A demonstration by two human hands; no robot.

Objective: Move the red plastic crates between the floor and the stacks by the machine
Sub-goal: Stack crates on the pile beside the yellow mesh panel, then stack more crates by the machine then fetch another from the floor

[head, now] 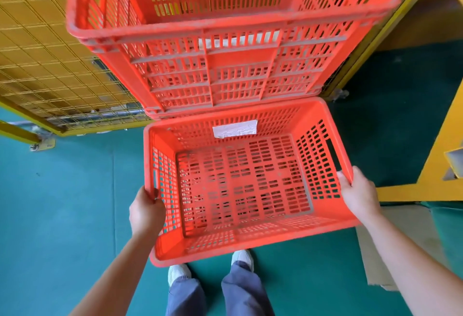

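Red plastic crate (245, 190), empty, hangs in the lower middle of the frame above the green floor (62, 202), its far rim close against the stack of red crates (225, 72) that fills the upper middle. The left hand (146, 207) is clamped over the crate's left rim and the right hand (358, 195) is wrapped round the right rim just below the handle slot, so both are grasping it. Whether it is bound for the stack or the floor cannot be told. Either way, it looks best to keep the grips opposite each other and the crate level, as it tips slightly now. For the stack, raise it clear of the top rim and square the corners before lowering. For the floor, set it down ahead of the white shoes (178, 273), clear of the yellow mesh guard (50, 64) at upper left.
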